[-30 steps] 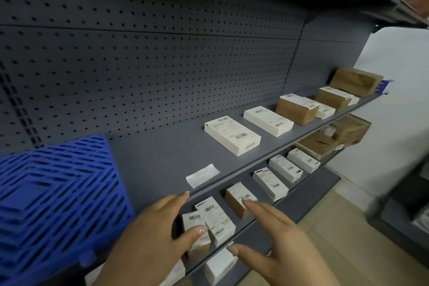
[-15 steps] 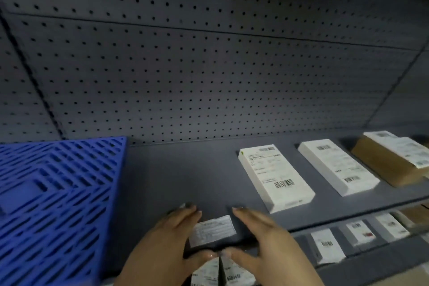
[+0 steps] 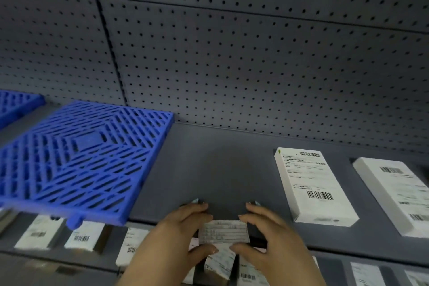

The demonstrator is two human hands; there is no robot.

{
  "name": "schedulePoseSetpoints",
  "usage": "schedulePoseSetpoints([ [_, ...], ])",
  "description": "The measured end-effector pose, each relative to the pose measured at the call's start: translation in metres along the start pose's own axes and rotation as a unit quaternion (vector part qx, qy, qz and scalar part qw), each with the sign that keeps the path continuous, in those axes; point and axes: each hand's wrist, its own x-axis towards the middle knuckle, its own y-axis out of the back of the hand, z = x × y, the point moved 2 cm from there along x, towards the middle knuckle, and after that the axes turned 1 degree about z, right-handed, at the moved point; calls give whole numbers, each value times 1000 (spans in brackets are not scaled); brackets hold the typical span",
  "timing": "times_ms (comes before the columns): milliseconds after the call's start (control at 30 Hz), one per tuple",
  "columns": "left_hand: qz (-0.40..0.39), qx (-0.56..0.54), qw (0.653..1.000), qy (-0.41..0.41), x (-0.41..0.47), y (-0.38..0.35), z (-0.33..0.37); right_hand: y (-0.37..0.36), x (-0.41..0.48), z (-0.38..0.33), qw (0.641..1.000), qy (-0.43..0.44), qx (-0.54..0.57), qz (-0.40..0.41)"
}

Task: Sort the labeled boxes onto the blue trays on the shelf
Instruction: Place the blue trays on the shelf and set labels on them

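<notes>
Closer than before, left hand [image 3: 176, 234] and right hand [image 3: 271, 237] pinch the small white paper label [image 3: 224, 232] right of the blue slotted plastic tray [image 3: 88, 155]; flimsy, it may crease or slip.

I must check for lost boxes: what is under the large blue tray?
The blue tray lies on the grey shelf; its front edge overhangs labeled boxes on the lower shelf. What lies beneath its slats is too dark to tell.

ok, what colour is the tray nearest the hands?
Blue, with a diagonal slot pattern: the tray, head view.
</notes>
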Motion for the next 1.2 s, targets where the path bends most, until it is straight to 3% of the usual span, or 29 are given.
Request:
schedulePoseSetpoints([
  [267,-16,15,1000,22,-21,22,20,15,-9,-19,998,59,-10,-36],
  [500,65,46,996,35,-53,62,1,18,-3,-69,990,127,5,-55],
  [733,71,55,994,58,-78,122,-39,-4,21,-141,984,166,10,-61],
  [1200,33,25,999,11,-74,208,-208,-94,102,-274,996,57,-7,-71],
])
